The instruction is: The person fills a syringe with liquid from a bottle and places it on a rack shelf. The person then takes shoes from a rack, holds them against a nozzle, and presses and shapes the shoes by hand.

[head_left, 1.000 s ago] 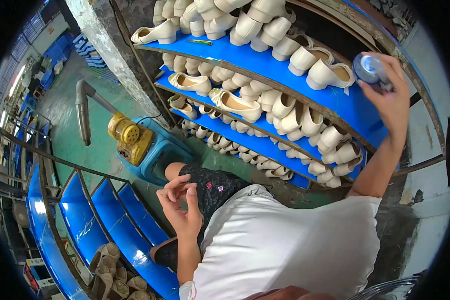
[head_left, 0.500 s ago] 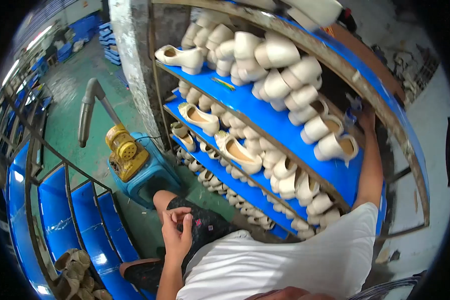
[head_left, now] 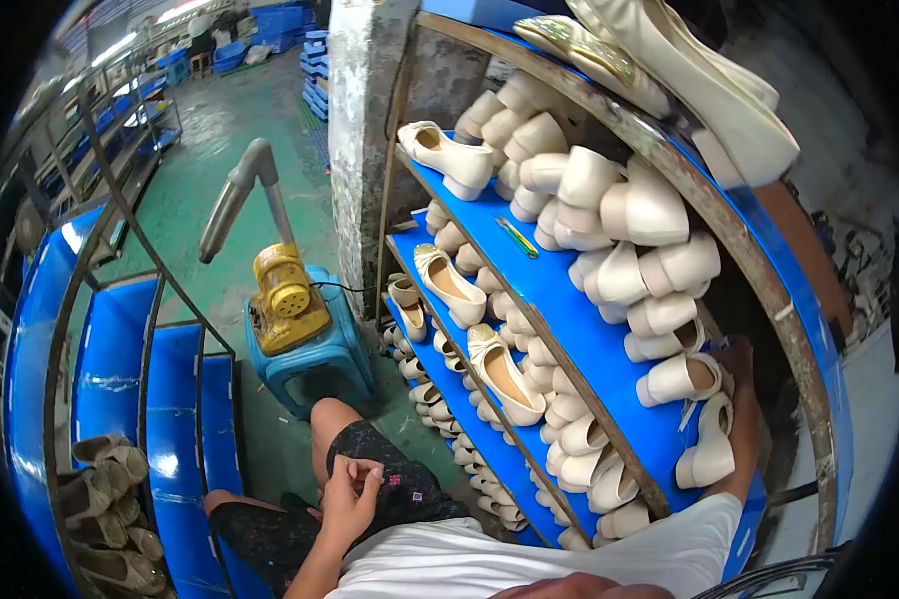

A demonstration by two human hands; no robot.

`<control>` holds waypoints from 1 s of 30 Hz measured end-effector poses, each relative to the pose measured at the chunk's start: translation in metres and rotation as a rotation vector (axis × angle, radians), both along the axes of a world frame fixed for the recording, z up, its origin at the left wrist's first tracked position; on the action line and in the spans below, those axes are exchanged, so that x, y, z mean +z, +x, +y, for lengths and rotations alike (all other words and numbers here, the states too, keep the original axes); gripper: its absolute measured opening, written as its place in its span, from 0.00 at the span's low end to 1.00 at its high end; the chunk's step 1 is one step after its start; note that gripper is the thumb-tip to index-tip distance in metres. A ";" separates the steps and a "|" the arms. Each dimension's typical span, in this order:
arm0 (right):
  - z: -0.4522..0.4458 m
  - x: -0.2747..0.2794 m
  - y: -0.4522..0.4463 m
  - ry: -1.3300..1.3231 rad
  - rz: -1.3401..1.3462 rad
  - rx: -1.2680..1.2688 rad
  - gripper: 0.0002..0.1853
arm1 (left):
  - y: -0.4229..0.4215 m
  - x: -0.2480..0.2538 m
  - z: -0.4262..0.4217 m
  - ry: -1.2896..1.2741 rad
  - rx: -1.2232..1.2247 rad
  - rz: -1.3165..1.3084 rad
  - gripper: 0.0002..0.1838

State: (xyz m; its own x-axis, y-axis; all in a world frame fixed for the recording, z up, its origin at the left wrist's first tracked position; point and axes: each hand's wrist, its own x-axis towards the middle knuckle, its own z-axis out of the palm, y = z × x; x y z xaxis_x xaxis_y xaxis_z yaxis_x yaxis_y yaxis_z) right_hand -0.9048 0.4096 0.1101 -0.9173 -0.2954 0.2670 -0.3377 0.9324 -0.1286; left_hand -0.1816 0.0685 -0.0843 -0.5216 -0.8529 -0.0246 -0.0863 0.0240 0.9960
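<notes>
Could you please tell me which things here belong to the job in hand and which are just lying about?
Probably the job: cream shoes beside the right hand; blue shelf under them.
Seemingly lying about: small green-and-yellow tool; yellow machine; blue stool.

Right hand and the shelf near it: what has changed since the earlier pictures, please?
The right hand went from above the shelf into its right end. The clear bluish thing it held is out of sight; I cannot tell if it was let go. A shoe now shows before the wrist, beyond the former row end; a grip on it is unclear. The left hand stays curled near the thigh.
</notes>
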 end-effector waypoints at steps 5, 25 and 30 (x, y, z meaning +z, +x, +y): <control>0.016 -0.020 -0.031 0.088 0.046 0.081 0.34 | -0.007 0.007 0.001 -0.014 -0.063 -0.034 0.15; 0.008 -0.046 -0.058 0.110 0.174 0.205 0.38 | 0.010 -0.005 0.004 -0.007 0.036 0.007 0.15; 0.007 -0.028 -0.049 0.326 0.339 0.309 0.31 | 0.014 -0.006 0.003 -0.003 -0.002 0.038 0.14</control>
